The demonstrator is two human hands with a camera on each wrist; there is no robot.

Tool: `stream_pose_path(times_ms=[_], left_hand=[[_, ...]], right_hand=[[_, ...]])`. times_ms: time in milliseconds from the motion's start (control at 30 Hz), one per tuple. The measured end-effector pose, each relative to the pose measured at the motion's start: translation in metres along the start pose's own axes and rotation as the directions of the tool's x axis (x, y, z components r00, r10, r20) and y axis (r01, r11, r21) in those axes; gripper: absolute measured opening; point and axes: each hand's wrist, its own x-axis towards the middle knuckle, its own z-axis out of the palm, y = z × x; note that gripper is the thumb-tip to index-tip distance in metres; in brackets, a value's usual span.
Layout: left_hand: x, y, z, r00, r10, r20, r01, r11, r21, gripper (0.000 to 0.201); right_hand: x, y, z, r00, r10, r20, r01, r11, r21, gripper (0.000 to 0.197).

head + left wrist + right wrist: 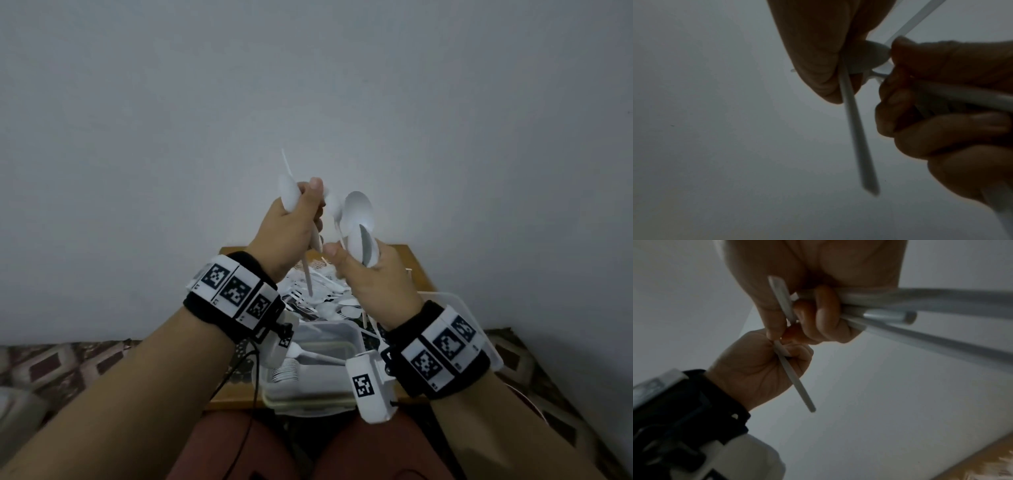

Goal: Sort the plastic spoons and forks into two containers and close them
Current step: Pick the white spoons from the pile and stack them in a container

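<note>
Both hands are raised in front of the wall, above the table. My left hand (299, 222) grips white plastic spoons (288, 196), one handle hanging down (309, 274). That handle (859, 138) shows between thumb and curled fingers in the left wrist view. My right hand (371, 274) holds a bunch of spoons with bowls up (359, 212), and their handles (920, 318) stick out past the fingers. The two hands nearly touch at the thumbs. A pile of white spoons and forks (322, 294) lies on the table below. A clear container (346, 330) nearer me holds forks (286, 371).
A second clear container (479, 342) stands at the right, partly hidden by my right wrist. The small wooden table (412, 262) stands against a plain grey wall. Patterned fabric (68, 363) lies on both sides. A black cable (253, 394) hangs by the table's front edge.
</note>
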Motion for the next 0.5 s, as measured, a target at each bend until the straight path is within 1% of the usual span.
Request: stream_pose_path(times_ms=[67,133,200,233,300,367,400,433,467,500], left_hand=[[-0.009,0.003,0.002,0.997,-0.050,-0.052,0.043,0.991,-0.125,0.037],[-0.017,0.003,0.003,0.993,-0.099,-0.070,0.083,0.976,-0.202,0.036],[-0.023,-0.001,0.005,0.991,-0.115,-0.061,0.098,0.968,-0.232,0.039],[-0.026,-0.002,0.006,0.992,-0.115,-0.048,0.101,0.967,-0.233,0.041],[-0.029,-0.003,0.006,0.993,-0.116,-0.005,0.112,0.972,-0.206,0.044],[-0.031,-0.003,0.001,0.990,-0.137,0.035,0.141,0.984,-0.110,0.042],[-0.032,-0.004,-0.003,0.987,-0.154,0.038,0.155,0.988,-0.007,0.041],[-0.032,-0.007,-0.010,0.985,-0.170,0.017,0.166,0.975,0.144,0.039],[-0.032,-0.011,-0.018,0.984,-0.173,-0.032,0.174,0.932,0.317,0.037],[-0.033,-0.015,-0.027,0.983,-0.157,-0.094,0.183,0.867,0.464,0.034]], right_hand=[[-0.008,-0.005,-0.002,0.997,-0.024,-0.071,0.028,0.998,0.051,0.025],[-0.015,-0.009,-0.002,0.997,-0.053,-0.058,0.059,0.992,0.108,0.018],[-0.021,-0.010,0.002,0.997,-0.074,0.003,0.072,0.983,0.171,0.008],[-0.022,-0.010,0.006,0.997,-0.079,0.011,0.076,0.980,0.184,0.006],[-0.021,-0.008,0.012,0.996,-0.081,-0.041,0.086,0.985,0.149,0.011],[-0.018,-0.006,0.014,0.990,-0.053,-0.134,0.068,0.991,0.113,0.010],[-0.016,-0.005,0.012,0.982,-0.022,-0.186,0.043,0.993,0.107,0.011],[-0.014,-0.003,0.009,0.972,0.013,-0.236,0.014,0.994,0.111,0.014],[-0.011,-0.001,0.004,0.962,0.041,-0.269,-0.009,0.993,0.116,0.016],[-0.010,0.000,-0.001,0.958,0.056,-0.282,-0.027,0.994,0.106,0.015]])
